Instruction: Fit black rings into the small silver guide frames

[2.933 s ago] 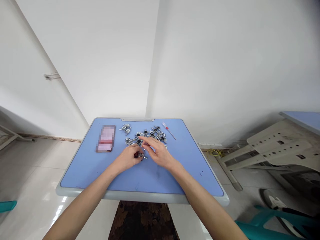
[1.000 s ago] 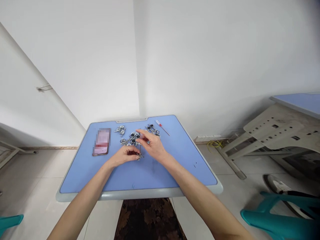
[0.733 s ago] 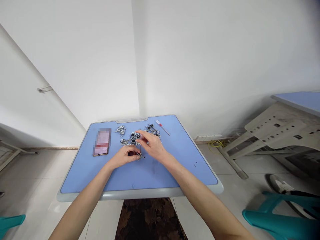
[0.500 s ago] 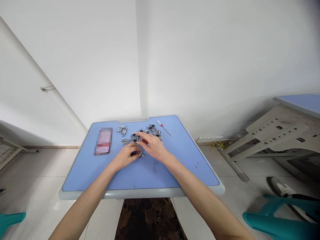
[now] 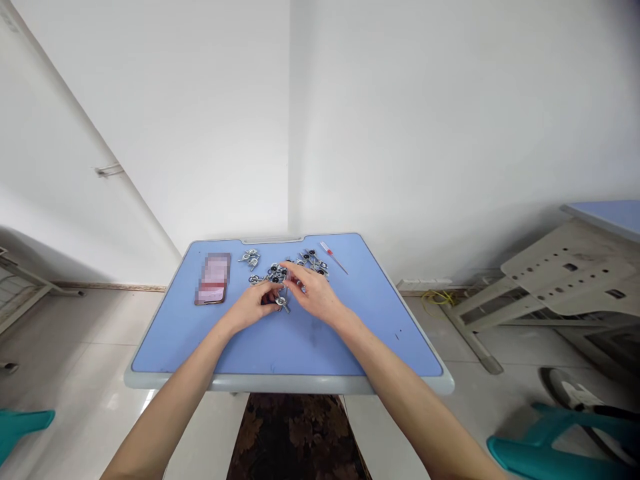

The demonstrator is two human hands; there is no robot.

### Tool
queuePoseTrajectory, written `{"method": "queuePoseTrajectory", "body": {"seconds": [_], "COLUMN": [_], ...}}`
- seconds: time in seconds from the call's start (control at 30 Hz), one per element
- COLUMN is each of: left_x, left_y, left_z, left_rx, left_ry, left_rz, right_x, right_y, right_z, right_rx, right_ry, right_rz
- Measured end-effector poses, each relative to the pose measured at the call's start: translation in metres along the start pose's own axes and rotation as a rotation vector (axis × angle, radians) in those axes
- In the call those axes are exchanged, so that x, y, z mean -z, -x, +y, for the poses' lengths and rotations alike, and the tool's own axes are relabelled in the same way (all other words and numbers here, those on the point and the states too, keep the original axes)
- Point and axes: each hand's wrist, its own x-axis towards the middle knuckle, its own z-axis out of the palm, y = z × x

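My left hand (image 5: 254,305) is closed, its thumb and fingers pinching a small silver metal fitting with a ring (image 5: 283,304) just above the blue tabletop. My right hand (image 5: 313,290) curls over that fitting from the right, fingers bent around what looks like a small screwdriver with a clear and red handle (image 5: 292,275). Its thin shaft points down at the fitting; the tip is too small to make out. Behind both hands lies a pile of similar metal fittings with black round parts (image 5: 275,272), partly covered by my right hand.
A smaller group of silver fittings (image 5: 250,257) lies at the back left, beside a phone (image 5: 214,280). Another small screwdriver (image 5: 334,257) rests at the back right. Tiny dark bits (image 5: 399,333) lie near the right edge of the blue table (image 5: 320,347). A white wall stands behind.
The camera view has shifted slightly, so the table appears a little further right. Both hands stay together over the table, and the fitting's ring shows more clearly now.
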Motion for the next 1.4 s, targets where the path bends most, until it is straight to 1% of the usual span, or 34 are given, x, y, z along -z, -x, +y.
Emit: {"method": "queuePoseTrajectory", "body": {"seconds": [0.2, 0.37, 0.47, 0.6, 0.93, 1.0, 1.07, 1.13, 1.23, 1.4], "left_x": [-0.003, -0.005, -0.006, -0.009, -0.012, -0.012, -0.013, -0.013, -0.014, -0.014], "left_y": [0.000, -0.001, -0.001, -0.002, 0.000, 0.000, -0.001, -0.001, -0.001, 0.000], "left_z": [-0.002, -0.003, -0.002, 0.000, 0.003, 0.003, 0.002, 0.001, 0.001, 0.003], "left_rx": [-0.037, -0.030, -0.030, -0.044, -0.041, -0.036, -0.037, -0.041, -0.047, -0.047], "left_ry": [-0.083, -0.088, -0.116, -0.139, -0.142, -0.139, -0.138, -0.141, -0.144, -0.157], "left_rz": [0.020, 0.021, 0.030, 0.036, 0.048, 0.047, 0.047, 0.053, 0.060, 0.061], "right_x": [0.002, 0.002, 0.003, 0.002, -0.001, 0.001, 0.004, 0.007, 0.006, 0.002], "right_y": [0.000, -0.001, -0.002, -0.003, -0.001, 0.000, 0.001, 0.002, 0.001, 0.000], "right_z": [-0.002, -0.001, -0.002, -0.003, -0.006, -0.007, -0.008, -0.007, -0.005, -0.005], "right_rx": [-0.001, 0.001, -0.022, -0.045, 0.000, 0.016, 0.032, 0.038, 0.027, 0.022], "right_ry": [-0.026, -0.114, -0.141, -0.087, 0.051, 0.033, -0.019, -0.080, -0.116, -0.034], "right_rz": [-0.012, -0.035, -0.025, 0.004, 0.049, 0.015, -0.043, -0.074, -0.031, 0.024]}}
